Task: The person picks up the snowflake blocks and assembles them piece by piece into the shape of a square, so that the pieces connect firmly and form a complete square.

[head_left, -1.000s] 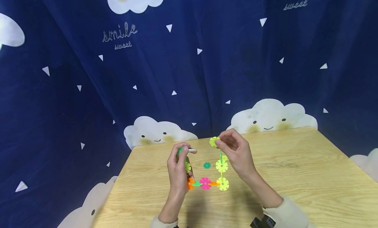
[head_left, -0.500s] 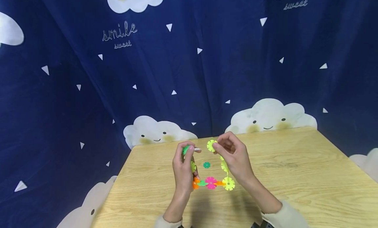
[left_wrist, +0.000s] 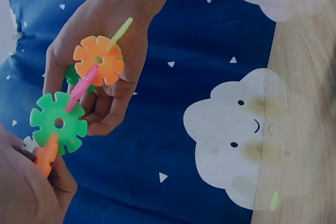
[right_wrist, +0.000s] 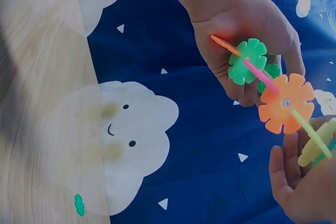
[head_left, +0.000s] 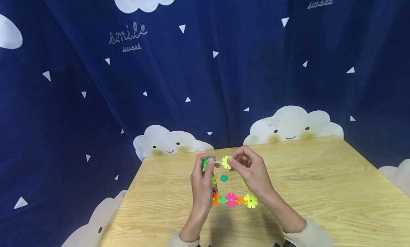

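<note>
Both hands hold up an open frame of notched plastic discs, slotted together. In the head view my left hand (head_left: 201, 190) pinches a green disc (head_left: 205, 163) at the upper left corner, from which a white disc (head_left: 217, 162) points right, edge-on. A yellow disc (head_left: 226, 162) is pinched between thumb and fingers of my right hand (head_left: 254, 174), right at the white disc's end. Along the bottom run an orange disc, a green one, a pink disc (head_left: 231, 200), another orange one and a yellow corner disc (head_left: 251, 201). My right hand covers most of the frame's right side.
A loose teal disc (head_left: 224, 178) lies on the wooden table (head_left: 153, 200), seen through the frame. The left wrist view shows a yellow disc (left_wrist: 274, 201) near the table's edge. Behind hangs a dark blue curtain (head_left: 179, 69) with clouds and triangles.
My left hand has shifted right with the frame. My right hand has come down and left, bringing its yellow disc from apart to right at the white disc.
</note>
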`<state>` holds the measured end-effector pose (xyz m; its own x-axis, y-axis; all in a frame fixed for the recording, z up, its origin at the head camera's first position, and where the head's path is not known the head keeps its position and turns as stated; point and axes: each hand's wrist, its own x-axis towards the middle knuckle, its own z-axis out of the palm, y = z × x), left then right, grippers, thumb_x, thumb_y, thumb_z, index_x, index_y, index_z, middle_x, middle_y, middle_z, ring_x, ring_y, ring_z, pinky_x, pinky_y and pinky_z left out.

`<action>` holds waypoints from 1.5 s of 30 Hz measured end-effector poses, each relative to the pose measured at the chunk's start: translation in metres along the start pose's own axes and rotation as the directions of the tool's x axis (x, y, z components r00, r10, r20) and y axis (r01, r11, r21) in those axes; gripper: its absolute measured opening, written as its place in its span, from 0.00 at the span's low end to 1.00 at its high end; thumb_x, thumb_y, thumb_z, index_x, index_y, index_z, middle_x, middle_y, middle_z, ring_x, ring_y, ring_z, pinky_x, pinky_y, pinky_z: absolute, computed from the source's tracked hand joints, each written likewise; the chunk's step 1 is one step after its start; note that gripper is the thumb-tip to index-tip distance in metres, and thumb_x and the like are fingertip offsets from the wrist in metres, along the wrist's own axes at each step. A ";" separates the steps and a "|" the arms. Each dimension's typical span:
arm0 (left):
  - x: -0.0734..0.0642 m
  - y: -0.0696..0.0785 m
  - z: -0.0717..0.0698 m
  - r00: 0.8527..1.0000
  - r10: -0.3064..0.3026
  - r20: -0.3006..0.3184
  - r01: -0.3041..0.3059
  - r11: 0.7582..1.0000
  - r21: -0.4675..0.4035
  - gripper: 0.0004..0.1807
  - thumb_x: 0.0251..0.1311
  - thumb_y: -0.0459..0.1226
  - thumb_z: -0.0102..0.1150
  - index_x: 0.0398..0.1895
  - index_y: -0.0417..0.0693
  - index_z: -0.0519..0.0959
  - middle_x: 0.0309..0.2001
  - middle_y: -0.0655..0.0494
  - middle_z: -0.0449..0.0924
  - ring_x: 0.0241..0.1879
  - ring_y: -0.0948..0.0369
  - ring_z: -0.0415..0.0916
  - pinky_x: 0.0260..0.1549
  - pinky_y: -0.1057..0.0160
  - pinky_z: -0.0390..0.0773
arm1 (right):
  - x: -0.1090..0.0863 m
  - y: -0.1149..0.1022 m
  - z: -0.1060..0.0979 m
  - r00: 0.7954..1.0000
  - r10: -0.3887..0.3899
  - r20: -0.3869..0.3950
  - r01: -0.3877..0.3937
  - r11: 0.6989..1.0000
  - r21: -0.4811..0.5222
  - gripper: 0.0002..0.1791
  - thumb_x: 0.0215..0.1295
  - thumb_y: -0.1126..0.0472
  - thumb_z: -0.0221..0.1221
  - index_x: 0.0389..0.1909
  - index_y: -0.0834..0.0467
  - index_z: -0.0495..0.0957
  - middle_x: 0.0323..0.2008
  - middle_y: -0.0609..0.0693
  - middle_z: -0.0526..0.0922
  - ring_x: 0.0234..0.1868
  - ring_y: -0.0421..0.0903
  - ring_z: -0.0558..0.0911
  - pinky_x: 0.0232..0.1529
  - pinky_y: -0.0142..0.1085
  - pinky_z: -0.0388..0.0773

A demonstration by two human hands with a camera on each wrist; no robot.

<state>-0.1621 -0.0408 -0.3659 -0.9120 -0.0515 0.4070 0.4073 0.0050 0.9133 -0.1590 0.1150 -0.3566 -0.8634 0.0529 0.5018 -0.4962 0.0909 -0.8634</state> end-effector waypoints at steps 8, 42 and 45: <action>-0.001 0.000 0.000 0.999 0.023 0.033 -0.025 0.996 0.082 0.11 0.80 0.50 0.49 0.49 0.57 0.77 0.39 0.51 0.83 0.11 0.65 0.58 0.04 0.65 0.71 | 0.000 -0.001 -0.002 0.999 0.028 0.027 -0.029 0.999 0.045 0.09 0.70 0.64 0.66 0.39 0.63 0.76 0.26 0.55 0.88 0.30 0.50 0.89 0.43 0.36 0.84; -0.004 -0.011 0.004 0.997 0.041 0.071 -0.047 0.995 0.088 0.09 0.74 0.35 0.51 0.50 0.52 0.80 0.39 0.51 0.82 0.15 0.54 0.75 0.06 0.65 0.71 | 0.000 0.017 -0.003 0.993 0.058 0.105 -0.061 0.998 0.025 0.04 0.69 0.65 0.67 0.36 0.62 0.81 0.26 0.55 0.87 0.28 0.52 0.85 0.30 0.32 0.79; -0.004 -0.012 0.003 0.993 0.071 0.091 -0.081 0.991 0.108 0.07 0.74 0.39 0.57 0.49 0.54 0.84 0.36 0.54 0.83 0.14 0.54 0.76 0.05 0.66 0.68 | 0.000 0.020 -0.002 0.992 0.066 0.105 -0.067 0.998 0.004 0.05 0.69 0.62 0.68 0.36 0.60 0.82 0.27 0.55 0.87 0.28 0.49 0.84 0.34 0.34 0.80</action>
<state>-0.1638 -0.0376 -0.3783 -0.8813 0.0397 0.4708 0.4721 0.1173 0.8737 -0.1689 0.1185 -0.3736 -0.8991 -0.0458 0.4353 -0.4376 0.0834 -0.8953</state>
